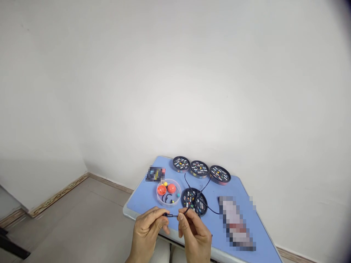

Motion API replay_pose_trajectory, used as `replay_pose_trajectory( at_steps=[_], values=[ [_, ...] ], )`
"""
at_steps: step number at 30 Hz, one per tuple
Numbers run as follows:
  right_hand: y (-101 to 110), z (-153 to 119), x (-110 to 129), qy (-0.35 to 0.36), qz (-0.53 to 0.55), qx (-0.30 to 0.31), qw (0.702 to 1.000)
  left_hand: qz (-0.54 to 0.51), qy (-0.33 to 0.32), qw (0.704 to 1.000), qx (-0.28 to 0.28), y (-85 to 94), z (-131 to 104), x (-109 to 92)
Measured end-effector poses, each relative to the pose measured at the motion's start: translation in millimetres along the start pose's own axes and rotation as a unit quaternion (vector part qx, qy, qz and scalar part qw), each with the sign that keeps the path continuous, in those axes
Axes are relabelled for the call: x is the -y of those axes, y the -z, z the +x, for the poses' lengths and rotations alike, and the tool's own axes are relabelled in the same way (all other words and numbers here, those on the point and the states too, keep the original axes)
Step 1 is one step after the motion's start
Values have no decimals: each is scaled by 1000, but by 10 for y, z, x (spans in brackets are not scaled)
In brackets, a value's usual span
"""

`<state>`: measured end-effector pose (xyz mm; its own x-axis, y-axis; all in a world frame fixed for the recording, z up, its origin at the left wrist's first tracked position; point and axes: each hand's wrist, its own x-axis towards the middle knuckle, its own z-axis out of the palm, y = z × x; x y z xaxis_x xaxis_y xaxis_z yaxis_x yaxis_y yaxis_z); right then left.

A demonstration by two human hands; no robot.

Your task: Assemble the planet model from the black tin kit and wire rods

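Between finger and thumb, my left hand [150, 227] pinches a small black connector piece [166, 214]. My right hand [194, 229] pinches a thin black rod [173, 216], which runs across the gap to the connector; whether it is fully seated I cannot tell. Just beyond my hands stands a round black base [187, 197] printed with coloured planets. Several thin black arms [205, 187] spread out from its middle. To the left of the base is a clear round tub [157, 199] holding orange ball halves [171, 188], small yellow and teal balls, and black curved pieces.
Three round black-rimmed containers [199, 168] line the table's back edge. A blurred dark card [155, 174] lies at the back left, a blurred long item [236, 224] at the right. The blue table [139, 197] stands against a white wall [175, 91].
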<state>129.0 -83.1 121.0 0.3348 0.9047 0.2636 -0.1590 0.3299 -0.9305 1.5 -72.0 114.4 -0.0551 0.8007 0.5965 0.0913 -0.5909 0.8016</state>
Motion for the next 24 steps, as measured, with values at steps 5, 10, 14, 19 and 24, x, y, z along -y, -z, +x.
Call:
replay_pose_trajectory(
  at_steps=[5, 10, 14, 19, 24],
  values=[
    [9, 2, -6, 21, -17, 1, 1000, -5, 2, 1000, -8, -15, -9, -14],
    [28, 4, -29, 35, -33, 3, 999, -5, -1, 1000, -18, -28, -10, -34],
    [26, 7, -26, 33, -30, 5, 999, -3, -2, 1000, -19, -32, -9, -27],
    [7, 9, -10, 31, -27, -1, 999, 0, 1, 1000, -21, -39, -8, -10],
    [-8, 11, -29, 53, -43, -7, 998, -12, 25, 999, -19, -63, -3, -24]
  ],
)
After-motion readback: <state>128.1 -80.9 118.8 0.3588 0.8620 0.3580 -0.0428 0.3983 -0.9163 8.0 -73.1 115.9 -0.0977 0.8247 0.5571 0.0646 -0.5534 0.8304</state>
